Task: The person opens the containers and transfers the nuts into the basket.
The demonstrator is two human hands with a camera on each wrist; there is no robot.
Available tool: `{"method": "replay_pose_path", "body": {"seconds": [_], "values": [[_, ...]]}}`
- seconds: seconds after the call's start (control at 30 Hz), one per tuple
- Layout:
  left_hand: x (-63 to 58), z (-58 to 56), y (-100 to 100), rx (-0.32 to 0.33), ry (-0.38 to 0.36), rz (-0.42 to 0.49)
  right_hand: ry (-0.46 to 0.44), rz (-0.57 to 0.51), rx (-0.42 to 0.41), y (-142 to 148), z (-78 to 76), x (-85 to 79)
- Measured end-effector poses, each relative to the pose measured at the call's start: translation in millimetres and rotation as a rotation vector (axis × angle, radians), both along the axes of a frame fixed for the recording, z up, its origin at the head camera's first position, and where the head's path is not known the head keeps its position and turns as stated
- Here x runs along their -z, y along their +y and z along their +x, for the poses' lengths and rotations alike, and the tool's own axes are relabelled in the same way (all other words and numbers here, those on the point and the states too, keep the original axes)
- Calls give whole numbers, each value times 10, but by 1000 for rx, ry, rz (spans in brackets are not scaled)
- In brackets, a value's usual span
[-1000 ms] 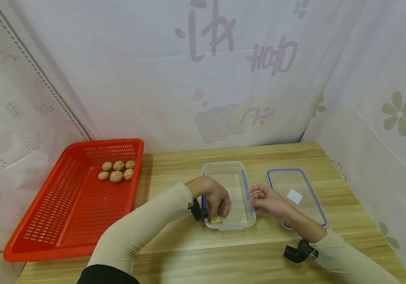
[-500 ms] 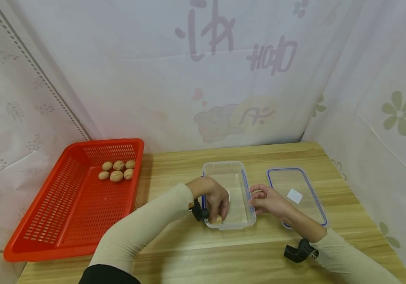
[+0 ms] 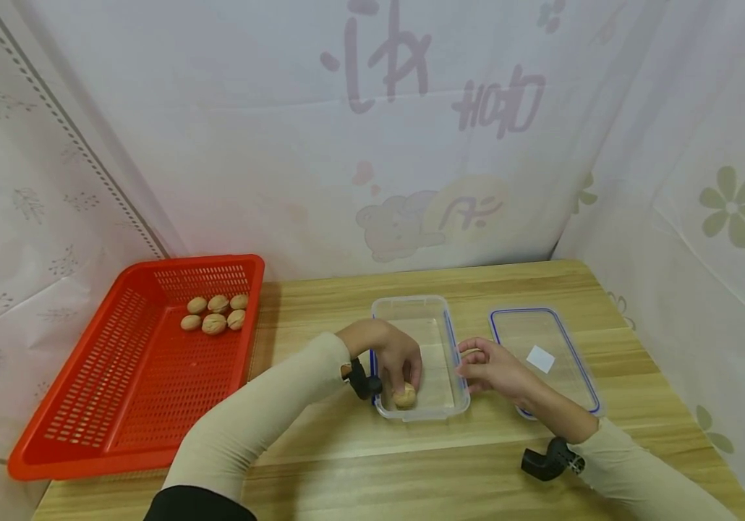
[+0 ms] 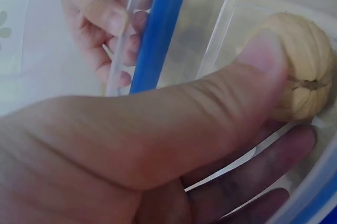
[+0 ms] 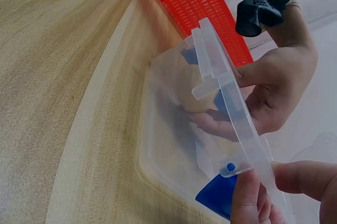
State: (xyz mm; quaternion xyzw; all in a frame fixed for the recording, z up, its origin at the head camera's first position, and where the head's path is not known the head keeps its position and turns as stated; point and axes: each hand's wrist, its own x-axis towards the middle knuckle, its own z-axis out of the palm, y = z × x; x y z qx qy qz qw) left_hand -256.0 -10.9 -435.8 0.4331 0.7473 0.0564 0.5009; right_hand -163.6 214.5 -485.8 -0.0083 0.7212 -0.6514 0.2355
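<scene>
Inside a clear plastic container [image 3: 419,414], my left hand [image 3: 397,353] pinches a walnut [image 3: 405,396] near the front left corner. In the left wrist view, the thumb [image 4: 231,95] presses against the pale, ridged walnut [image 4: 310,71]; other fingers show beneath it. Whether the walnut touches the container's floor is hard to tell. My right hand [image 3: 492,370] holds the container's right side wall. The right wrist view shows its thumb [image 5: 300,176] at the rim and fingers [image 5: 246,197] by a blue clip [image 5: 218,195].
A red perforated basket [image 3: 151,405] stands at the left, with several walnuts [image 3: 214,323] grouped in its back right corner. To the right of the container lies a clear lid [image 3: 522,333] with a blue seal and a white label [image 3: 540,359], partly under my right forearm.
The walnut in my left hand has shifted slightly right and away from the front wall, and more of it now shows. My right hand and the container stay where they were.
</scene>
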Motion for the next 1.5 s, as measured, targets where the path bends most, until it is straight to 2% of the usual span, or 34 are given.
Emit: {"method": "replay_pose_path", "body": {"seconds": [0.47,0.57,0.77,0.87,1.17,1.5], "values": [[-41,-62,-41,-160,106,214,0,-6,-4,0,-5,8],[-53,-72,-51,-205,97,260,4,-7,-9,0,-2,12],[-79,-83,-87,-298,8,340,8,3,-9,-2,-9,17],[-91,-100,-102,-289,24,369,3,7,-5,3,-14,29],[-136,-148,-144,-205,77,505,8,-11,-19,20,-11,43],[-212,-183,-249,-253,77,528,-6,22,-2,17,-9,17]]}}
